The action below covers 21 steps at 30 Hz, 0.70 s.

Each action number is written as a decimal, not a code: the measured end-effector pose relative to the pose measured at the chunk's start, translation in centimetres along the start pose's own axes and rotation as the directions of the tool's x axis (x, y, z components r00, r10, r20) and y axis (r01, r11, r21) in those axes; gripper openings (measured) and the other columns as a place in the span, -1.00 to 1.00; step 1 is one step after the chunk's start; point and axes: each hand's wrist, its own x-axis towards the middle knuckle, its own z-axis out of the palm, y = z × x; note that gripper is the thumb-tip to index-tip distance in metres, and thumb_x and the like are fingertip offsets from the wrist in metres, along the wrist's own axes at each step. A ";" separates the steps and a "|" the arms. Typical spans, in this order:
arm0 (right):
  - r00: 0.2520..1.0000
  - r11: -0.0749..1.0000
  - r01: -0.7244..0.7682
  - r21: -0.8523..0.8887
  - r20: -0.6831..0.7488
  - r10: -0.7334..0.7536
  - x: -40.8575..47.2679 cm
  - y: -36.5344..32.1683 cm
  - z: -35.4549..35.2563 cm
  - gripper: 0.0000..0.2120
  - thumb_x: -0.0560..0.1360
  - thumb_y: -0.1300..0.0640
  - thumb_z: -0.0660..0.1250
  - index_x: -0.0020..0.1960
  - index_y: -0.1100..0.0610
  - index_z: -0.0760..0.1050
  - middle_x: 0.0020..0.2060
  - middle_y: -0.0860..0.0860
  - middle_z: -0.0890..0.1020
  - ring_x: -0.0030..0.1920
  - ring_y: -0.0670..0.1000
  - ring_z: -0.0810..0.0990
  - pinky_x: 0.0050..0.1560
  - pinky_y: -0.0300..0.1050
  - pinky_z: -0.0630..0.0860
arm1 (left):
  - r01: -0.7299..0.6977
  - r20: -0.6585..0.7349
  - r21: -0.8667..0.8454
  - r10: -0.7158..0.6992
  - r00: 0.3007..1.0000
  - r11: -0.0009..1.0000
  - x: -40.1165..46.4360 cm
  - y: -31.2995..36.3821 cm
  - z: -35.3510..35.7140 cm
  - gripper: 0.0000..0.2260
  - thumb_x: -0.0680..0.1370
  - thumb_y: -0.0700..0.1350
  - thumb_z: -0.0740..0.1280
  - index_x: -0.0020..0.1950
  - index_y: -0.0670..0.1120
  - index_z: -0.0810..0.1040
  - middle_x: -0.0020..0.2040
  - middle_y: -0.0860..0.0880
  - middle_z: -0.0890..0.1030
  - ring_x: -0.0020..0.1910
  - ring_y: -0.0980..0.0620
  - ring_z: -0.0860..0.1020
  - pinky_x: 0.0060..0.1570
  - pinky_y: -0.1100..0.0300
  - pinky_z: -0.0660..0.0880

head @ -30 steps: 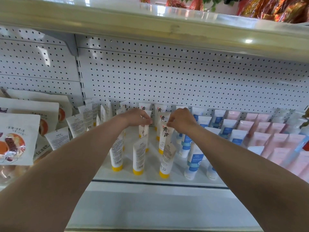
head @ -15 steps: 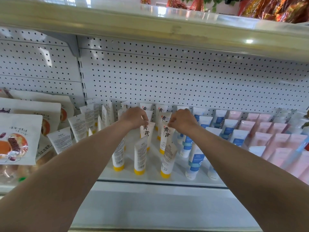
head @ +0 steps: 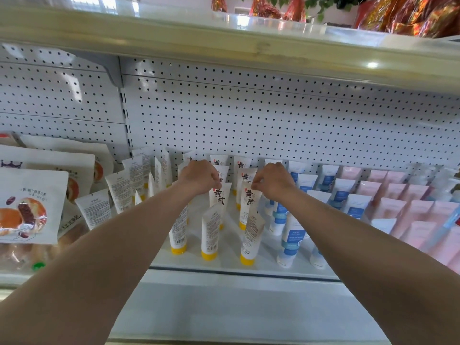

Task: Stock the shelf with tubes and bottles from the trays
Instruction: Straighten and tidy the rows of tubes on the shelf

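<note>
Left hand [head: 200, 179] pinches the crimped top of one yellow-capped tube [head: 219, 202], right hand [head: 273, 181] pinches its neighbour [head: 249, 205]; both tubes stand cap-down mid-shelf [head: 224, 266], among their row. Step looks like facing-up; next, I judge, square them and let go without toppling the front tubes. Since a second ago both hands have drawn slightly toward the shelf edge.

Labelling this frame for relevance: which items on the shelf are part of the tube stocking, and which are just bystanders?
In the job:
- left hand, pinching a yellow-capped tube
- right hand, pinching the next yellow-capped tube
- blue-label tubes
- pink tubes

Bystanders:
- snack bags
- red-gold packets on the top shelf
</note>
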 end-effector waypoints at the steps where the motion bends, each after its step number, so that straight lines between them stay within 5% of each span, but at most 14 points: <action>1: 1.000 1.000 -0.002 -0.001 -0.002 0.002 0.0 0.0 0.0 -0.87 0.52 0.01 0.45 0.02 -0.01 0.72 -0.06 -0.06 0.58 0.23 0.03 0.48 0.08 -0.03 0.57 | 0.001 -0.003 0.001 -0.001 1.000 1.000 0.0 0.0 0.0 -0.90 0.46 0.01 0.51 -0.08 0.03 0.72 -0.16 0.14 0.65 0.02 0.08 0.61 -0.03 0.15 0.50; 21: 1.000 1.000 -0.016 -0.013 -0.012 0.016 -1.0 -0.3 -0.5 -0.81 0.56 -0.03 0.39 0.12 -0.05 0.70 -0.10 -0.06 0.46 0.28 0.04 0.42 0.05 -0.03 0.55 | 0.003 0.011 0.005 -0.003 1.000 1.000 -0.3 -0.5 -0.4 -0.90 0.49 0.01 0.49 -0.04 0.04 0.71 -0.02 0.10 0.69 0.08 0.07 0.60 0.14 0.05 0.52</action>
